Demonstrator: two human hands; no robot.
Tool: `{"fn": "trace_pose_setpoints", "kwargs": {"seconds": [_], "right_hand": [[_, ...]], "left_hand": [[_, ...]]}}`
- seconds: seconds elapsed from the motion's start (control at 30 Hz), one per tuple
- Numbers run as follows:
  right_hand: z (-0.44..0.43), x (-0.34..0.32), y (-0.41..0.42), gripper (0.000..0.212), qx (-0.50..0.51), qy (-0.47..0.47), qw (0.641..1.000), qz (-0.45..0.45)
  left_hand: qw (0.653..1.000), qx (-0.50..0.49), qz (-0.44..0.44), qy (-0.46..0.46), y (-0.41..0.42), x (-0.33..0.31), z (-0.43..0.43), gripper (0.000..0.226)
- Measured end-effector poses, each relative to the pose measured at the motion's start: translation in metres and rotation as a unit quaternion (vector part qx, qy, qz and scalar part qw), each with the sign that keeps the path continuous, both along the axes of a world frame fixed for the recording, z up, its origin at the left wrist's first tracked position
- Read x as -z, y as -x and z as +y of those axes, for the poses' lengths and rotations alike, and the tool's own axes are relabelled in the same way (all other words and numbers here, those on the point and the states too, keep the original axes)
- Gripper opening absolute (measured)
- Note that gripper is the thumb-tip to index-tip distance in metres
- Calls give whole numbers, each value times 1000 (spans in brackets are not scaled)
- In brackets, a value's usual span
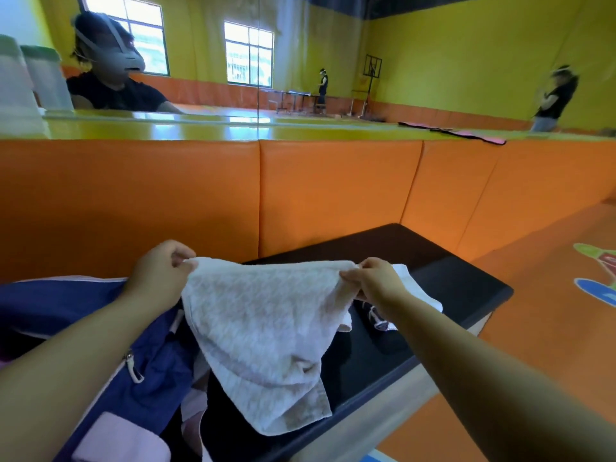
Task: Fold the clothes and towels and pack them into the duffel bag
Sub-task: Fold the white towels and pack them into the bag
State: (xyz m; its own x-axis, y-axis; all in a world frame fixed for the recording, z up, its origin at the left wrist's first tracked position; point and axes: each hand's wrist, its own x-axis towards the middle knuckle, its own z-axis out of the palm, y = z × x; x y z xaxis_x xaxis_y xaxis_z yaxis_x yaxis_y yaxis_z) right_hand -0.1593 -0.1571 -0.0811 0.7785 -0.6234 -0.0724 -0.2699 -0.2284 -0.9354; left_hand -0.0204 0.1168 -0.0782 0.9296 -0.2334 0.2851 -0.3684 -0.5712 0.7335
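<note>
A white towel (pixel 266 331) hangs in the air over the black table (pixel 450 278), held by its two upper corners. My left hand (pixel 160 273) pinches the left corner and my right hand (pixel 373 281) pinches the right one. The towel's lower end drapes onto dark clothes (pixel 336 358) lying on the table. A navy duffel bag (pixel 66 308) with pale pink trim and a zip pull lies at the left, under my left forearm. Another white cloth (pixel 423 295) lies behind my right wrist, partly hidden.
An orange padded wall (pixel 333 188) runs just behind the table, with a mirror (pixel 300 61) above it showing people in a yellow hall. Orange floor (pixel 550 311) lies to the right of the table edge.
</note>
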Motion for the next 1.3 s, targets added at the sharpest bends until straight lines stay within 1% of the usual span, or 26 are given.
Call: {"fn": "trace_pose_setpoints", "kwargs": {"seconds": [0.1, 0.17, 0.23, 0.3, 0.4, 0.5, 0.57, 0.63, 0.73, 0.83, 0.87, 0.93, 1.0, 1.03, 1.07, 1.13, 1.17, 1.23, 1.3], "right_hand": [[4, -13, 10, 21, -13, -57, 998, -38], [8, -16, 17, 14, -31, -99, 994, -27], [13, -16, 23, 12, -46, -134, 990, -3], [16, -12, 28, 12, -43, -114, 992, 40], [23, -6, 33, 19, -29, -72, 991, 112], [27, 1, 34, 27, -7, -86, 984, 155], [27, 4, 34, 28, 8, -105, 981, 165], [25, 8, 32, 29, 9, -127, 980, 152], [21, 11, 29, 24, 19, -132, 988, 83], [22, 8, 31, 7, 10, -138, 990, -5], [22, 6, 32, 10, 12, -137, 990, -26], [20, 4, 33, 21, 11, -129, 990, -58], [17, 1, 34, 28, 27, -123, 989, -78], [15, -2, 36, 28, 44, -124, 987, -88], [12, -4, 39, 28, 59, -126, 986, -93], [5, -8, 44, 40, 70, -127, 986, -83], [2, -10, 46, 43, 70, -128, 987, -74], [-1, -15, 50, 34, 62, -148, 985, -58], [-3, -19, 52, 26, 55, -194, 979, -35]], "left_hand": [[1000, 4, -13, 20, 7, -13, 0, 13], [1000, 13, -21, 16, 11, -18, 3, 12], [999, 22, -27, 13, 17, -22, 6, 12], [999, 28, -33, 1, 23, -23, 9, 11], [999, 40, -32, -16, 31, -22, 13, 10], [998, 47, -27, -20, 36, -20, 16, 8], [998, 48, -26, -25, 39, -19, 16, 10], [998, 45, -24, -20, 40, -17, 16, 13], [999, 32, 7, 26, 43, -14, 14, 16], [992, 46, 76, 85, 44, -10, 14, 24], [987, 61, 105, 105, 46, -11, 14, 30], [975, 97, 150, 132, 51, -12, 13, 41], [969, 120, 167, 137, 54, -16, 12, 48], [967, 126, 172, 139, 53, -18, 13, 50], [966, 129, 176, 142, 53, -20, 15, 51], [965, 128, 177, 147, 50, -24, 20, 48], [966, 127, 174, 146, 48, -25, 22, 45], [971, 124, 155, 133, 45, -29, 25, 37], [977, 122, 134, 114, 44, -33, 26, 33]]}}
